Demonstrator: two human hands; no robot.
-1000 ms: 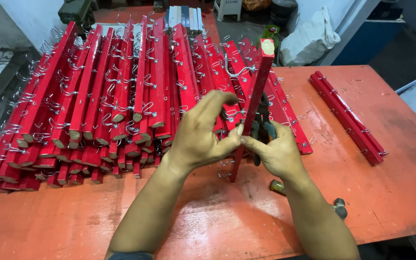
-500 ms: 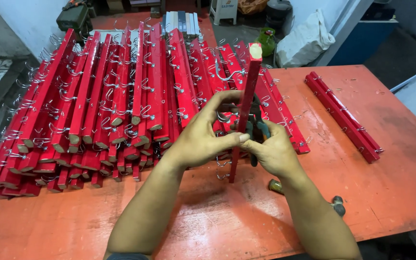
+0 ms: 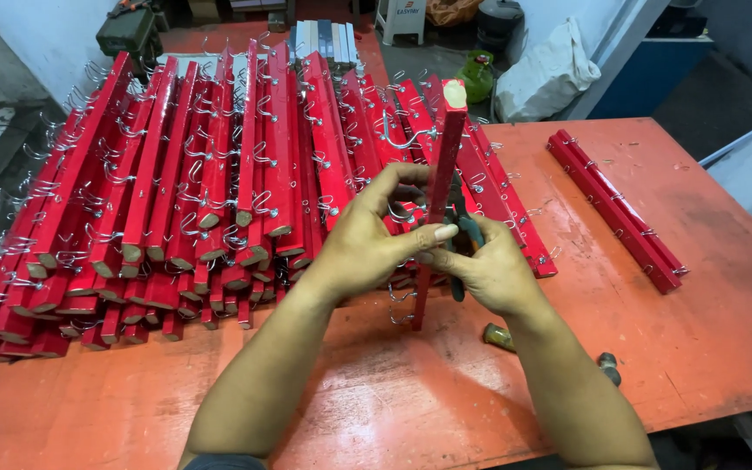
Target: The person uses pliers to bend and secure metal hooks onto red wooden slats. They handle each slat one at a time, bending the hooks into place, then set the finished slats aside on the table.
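We held red bar (image 3: 442,165) upright, long axis near vertical; left hand (image 3: 367,244) pinched it, right hand (image 3: 489,270) clamped pliers (image 3: 463,228) beside.

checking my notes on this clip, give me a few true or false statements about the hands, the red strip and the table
1. Both hands hold one red strip standing on end. True: left hand and right hand meet at its middle.
2. The right hand is bare of tools. False: it grips dark pliers against the strip.
3. A big stack of red strips with metal hooks lies left of the hands. True.
4. The table is blue. False: it is orange-red.
5. A few red strips lie apart on the right. True.
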